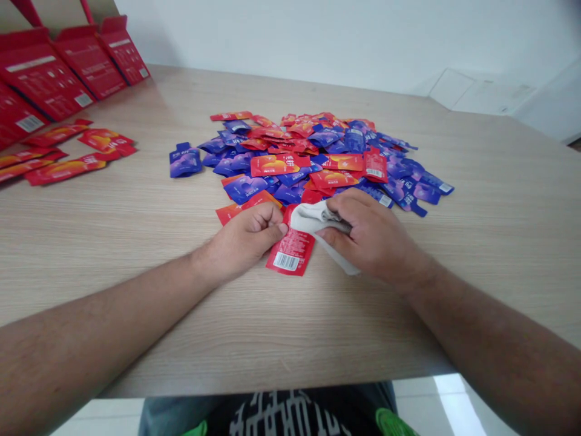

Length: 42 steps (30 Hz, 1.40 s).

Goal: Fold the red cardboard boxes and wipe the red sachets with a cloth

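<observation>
My left hand (249, 239) pinches the left edge of a red sachet (297, 251) just above the table, its barcode side facing up. A folded white cloth (313, 218) is gripped between the thumb and fingers of my right hand (367, 230). The cloth lies against the upper part of the sachet and covers it there; a loose end hangs down to the right. Right behind my hands spreads a pile of red-orange and purple sachets (281, 163).
Red cardboard boxes (49, 72) with raised flaps stand at the back left. In front of them lie several red-orange sachets (68, 169). A single purple sachet (185, 161) sits left of the pile. The wooden table (181, 345) ends close to my body; a white wall (308, 42) rises behind.
</observation>
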Available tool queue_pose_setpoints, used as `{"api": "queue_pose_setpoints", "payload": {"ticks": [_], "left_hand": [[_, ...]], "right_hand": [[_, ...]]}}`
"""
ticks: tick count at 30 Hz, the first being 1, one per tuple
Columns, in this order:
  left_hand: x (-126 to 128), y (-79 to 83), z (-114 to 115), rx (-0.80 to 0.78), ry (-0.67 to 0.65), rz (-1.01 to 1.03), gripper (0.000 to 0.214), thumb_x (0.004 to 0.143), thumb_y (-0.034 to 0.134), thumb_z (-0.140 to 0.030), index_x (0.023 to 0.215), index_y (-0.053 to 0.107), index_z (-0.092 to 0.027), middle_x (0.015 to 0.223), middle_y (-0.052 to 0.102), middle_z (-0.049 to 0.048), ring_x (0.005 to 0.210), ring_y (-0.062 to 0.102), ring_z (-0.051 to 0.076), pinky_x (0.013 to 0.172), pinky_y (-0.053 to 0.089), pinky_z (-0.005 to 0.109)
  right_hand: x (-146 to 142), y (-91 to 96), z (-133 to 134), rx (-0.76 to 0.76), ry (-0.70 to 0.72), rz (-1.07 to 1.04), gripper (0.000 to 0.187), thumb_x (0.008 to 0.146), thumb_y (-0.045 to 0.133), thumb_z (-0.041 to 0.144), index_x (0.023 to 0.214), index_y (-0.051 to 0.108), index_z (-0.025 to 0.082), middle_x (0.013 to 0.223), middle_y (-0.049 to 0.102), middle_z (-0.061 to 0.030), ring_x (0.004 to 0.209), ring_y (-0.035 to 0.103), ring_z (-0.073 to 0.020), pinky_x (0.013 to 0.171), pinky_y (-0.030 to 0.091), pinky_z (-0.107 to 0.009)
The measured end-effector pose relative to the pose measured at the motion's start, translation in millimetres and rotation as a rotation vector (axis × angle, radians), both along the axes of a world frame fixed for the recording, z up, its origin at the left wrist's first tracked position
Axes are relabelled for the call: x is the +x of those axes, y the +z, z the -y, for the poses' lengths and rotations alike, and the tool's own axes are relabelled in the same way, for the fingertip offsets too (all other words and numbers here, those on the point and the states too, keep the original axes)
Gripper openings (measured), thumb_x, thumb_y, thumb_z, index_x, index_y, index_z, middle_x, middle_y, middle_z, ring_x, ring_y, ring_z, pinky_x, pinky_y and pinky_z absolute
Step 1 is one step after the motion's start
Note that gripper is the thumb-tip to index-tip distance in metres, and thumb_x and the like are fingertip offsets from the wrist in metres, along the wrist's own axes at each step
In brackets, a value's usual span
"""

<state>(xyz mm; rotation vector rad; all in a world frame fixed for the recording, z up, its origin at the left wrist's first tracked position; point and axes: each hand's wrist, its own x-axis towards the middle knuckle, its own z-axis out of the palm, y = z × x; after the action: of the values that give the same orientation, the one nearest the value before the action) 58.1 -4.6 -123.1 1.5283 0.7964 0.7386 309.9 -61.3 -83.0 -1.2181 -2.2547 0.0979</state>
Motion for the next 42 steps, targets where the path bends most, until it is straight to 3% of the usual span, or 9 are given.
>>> {"api": "queue_pose_setpoints", "payload": {"ticks": [5, 10, 15, 20, 25, 30, 35, 40, 42], "left_hand": [[0.1, -0.4, 0.4, 0.006, 0.005, 0.0, 0.028, 0.097, 0.072, -0.041, 0.086, 0.055, -0.021, 0.066, 0.054, -0.005, 0.055, 0.044, 0.01, 0.052, 0.032, 0.022], [1.3, 1.5, 1.9, -0.022, 0.024, 0.025, 0.025, 0.097, 0.071, -0.036, 0.085, 0.055, -0.021, 0.065, 0.053, -0.0054, 0.054, 0.042, 0.009, 0.052, 0.032, 0.022], [1.0, -0.3, 0.7, -0.042, 0.008, 0.055, 0.024, 0.096, 0.072, -0.036, 0.087, 0.057, -0.02, 0.066, 0.054, -0.0051, 0.054, 0.044, 0.009, 0.051, 0.032, 0.021], [0.2, -1.1, -0.6, -0.046, 0.016, 0.042, 0.024, 0.096, 0.073, -0.034, 0.086, 0.057, -0.02, 0.064, 0.053, -0.0056, 0.053, 0.043, 0.009, 0.051, 0.032, 0.022], [-0.5, -1.9, -1.5, -0.035, -0.008, 0.056, 0.025, 0.096, 0.073, -0.037, 0.087, 0.058, -0.02, 0.067, 0.055, -0.0045, 0.055, 0.045, 0.009, 0.052, 0.033, 0.022], [-1.1, -3.4, -2.2, -0.037, 0.007, 0.043, 0.023, 0.096, 0.073, -0.033, 0.086, 0.057, -0.021, 0.064, 0.053, -0.0053, 0.053, 0.043, 0.009, 0.051, 0.032, 0.021], [-0.4, -2.2, -1.0, -0.067, 0.008, 0.066, 0.026, 0.094, 0.076, -0.038, 0.087, 0.058, -0.02, 0.065, 0.055, -0.0048, 0.054, 0.044, 0.009, 0.051, 0.033, 0.021], [0.2, -1.0, -0.5, -0.097, 0.022, 0.064, 0.025, 0.092, 0.078, -0.035, 0.086, 0.058, -0.02, 0.063, 0.053, -0.0057, 0.051, 0.041, 0.009, 0.049, 0.031, 0.021], [0.0, -1.7, -0.9, -0.1, 0.02, 0.066, 0.026, 0.093, 0.077, -0.036, 0.086, 0.058, -0.02, 0.064, 0.054, -0.0051, 0.052, 0.042, 0.009, 0.049, 0.031, 0.021]], "right_hand": [[-2.2, -3.7, 1.9, -0.07, 0.183, 0.096, 0.018, 0.105, 0.064, 0.027, 0.119, 0.068, 0.017, 0.116, 0.07, -0.0129, 0.104, 0.068, -0.0289, 0.087, 0.058, -0.04], [0.3, -2.8, -1.3, 0.028, -0.001, 0.016, 0.016, 0.102, 0.069, 0.029, 0.113, 0.067, 0.017, 0.111, 0.07, -0.012, 0.101, 0.067, -0.029, 0.087, 0.057, -0.04], [-3.0, -2.8, 2.6, -0.071, 0.175, 0.104, 0.017, 0.104, 0.065, 0.025, 0.118, 0.067, 0.016, 0.116, 0.07, -0.013, 0.104, 0.068, -0.0289, 0.089, 0.058, -0.041], [-0.4, -3.5, -0.5, 0.016, 0.026, 0.028, 0.018, 0.104, 0.067, 0.029, 0.116, 0.067, 0.016, 0.111, 0.07, -0.0125, 0.1, 0.067, -0.0287, 0.085, 0.057, -0.04], [-2.2, -4.5, 1.1, -0.062, 0.196, 0.11, 0.017, 0.104, 0.064, 0.025, 0.119, 0.066, 0.017, 0.116, 0.07, -0.0127, 0.101, 0.067, -0.0282, 0.085, 0.058, -0.04], [-0.8, -3.2, 0.0, 0.011, 0.031, 0.042, 0.019, 0.104, 0.067, 0.028, 0.118, 0.067, 0.016, 0.114, 0.07, -0.0136, 0.104, 0.067, -0.0294, 0.088, 0.058, -0.041], [-3.0, -4.7, 1.7, -0.067, 0.185, 0.11, 0.018, 0.104, 0.065, 0.025, 0.12, 0.067, 0.017, 0.115, 0.07, -0.0129, 0.103, 0.068, -0.029, 0.088, 0.059, -0.042], [-0.8, -4.8, -0.4, -0.012, 0.054, 0.044, 0.021, 0.104, 0.068, 0.028, 0.12, 0.068, 0.015, 0.114, 0.07, -0.0138, 0.102, 0.067, -0.0296, 0.088, 0.058, -0.042], [-0.4, -4.8, -1.0, -0.024, 0.1, 0.047, 0.02, 0.103, 0.069, 0.027, 0.119, 0.068, 0.015, 0.113, 0.07, -0.0129, 0.102, 0.067, -0.0288, 0.087, 0.058, -0.04]]}}
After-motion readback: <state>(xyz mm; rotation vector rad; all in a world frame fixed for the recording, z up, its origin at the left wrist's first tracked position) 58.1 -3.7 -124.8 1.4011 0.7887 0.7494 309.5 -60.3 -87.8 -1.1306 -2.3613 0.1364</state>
